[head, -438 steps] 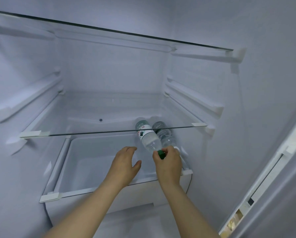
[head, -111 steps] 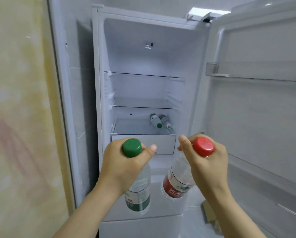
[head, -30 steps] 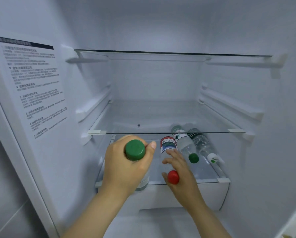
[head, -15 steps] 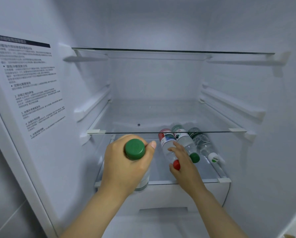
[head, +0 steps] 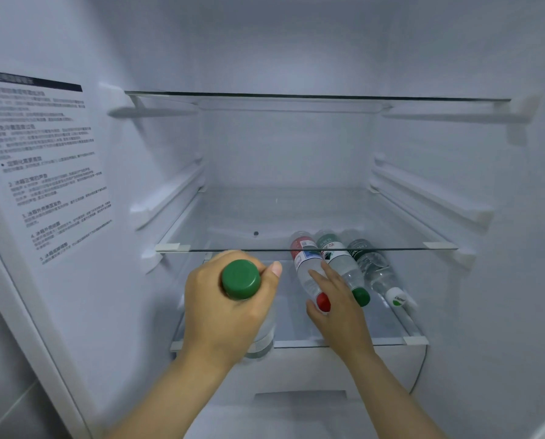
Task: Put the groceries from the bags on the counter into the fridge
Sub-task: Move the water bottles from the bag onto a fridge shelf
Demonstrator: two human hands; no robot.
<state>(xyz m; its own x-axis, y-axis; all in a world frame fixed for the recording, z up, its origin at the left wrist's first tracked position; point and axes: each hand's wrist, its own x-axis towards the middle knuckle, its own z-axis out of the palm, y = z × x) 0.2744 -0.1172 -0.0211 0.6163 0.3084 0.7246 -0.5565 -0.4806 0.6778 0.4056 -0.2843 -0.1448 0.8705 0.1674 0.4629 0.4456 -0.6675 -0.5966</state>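
Left grip point(head: 228, 315) clamps a green-capped bottle point(head: 241, 279); right grip point(head: 341, 308), fingers straight, touches the red-capped bottle point(head: 304, 264) on the shelf point(head: 388, 326).

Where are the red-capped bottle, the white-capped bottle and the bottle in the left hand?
Red-capped bottle point(head: 304, 255): head view, on its label.
White-capped bottle point(head: 374, 270): head view, on its clear body.
Held bottle point(head: 241, 279): head view, on its green cap.

green-capped bottle point(head: 241, 279) held upright, red-capped bottle point(head: 304, 264), green-labelled bottle point(head: 344, 267), white-capped bottle point(head: 377, 274) lying side by side
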